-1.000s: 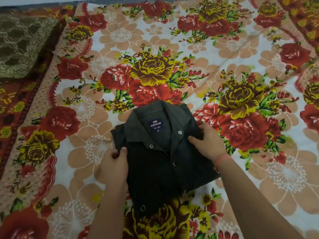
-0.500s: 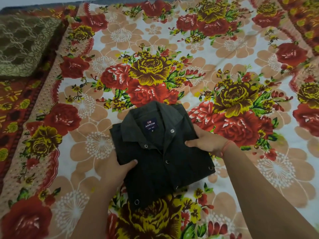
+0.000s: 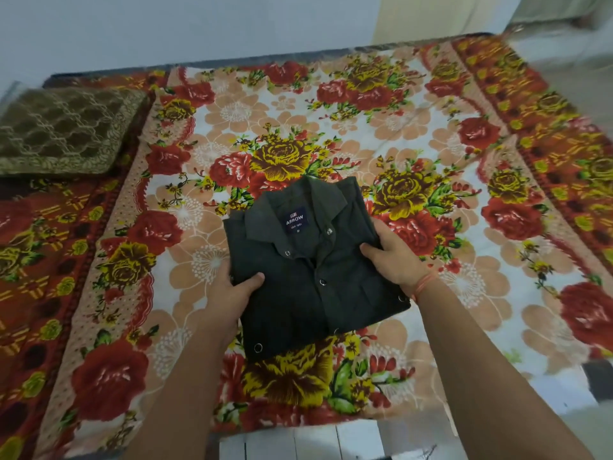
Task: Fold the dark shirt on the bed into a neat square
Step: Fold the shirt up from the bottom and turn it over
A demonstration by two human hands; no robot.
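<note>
left hand [image 3: 229, 293], right hand [image 3: 394, 257] slid under shirt [image 3: 308, 293] sides

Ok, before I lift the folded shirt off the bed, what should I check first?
1. Left hand grips the shirt's left edge, thumb on top: ok.
2. Right hand grips its right edge, thumb on top: ok.
3. Collar and label face up: ok.
4. Sleeves tucked underneath: cannot tell.
5. Pillow lies apart from the shirt: ok.
</note>
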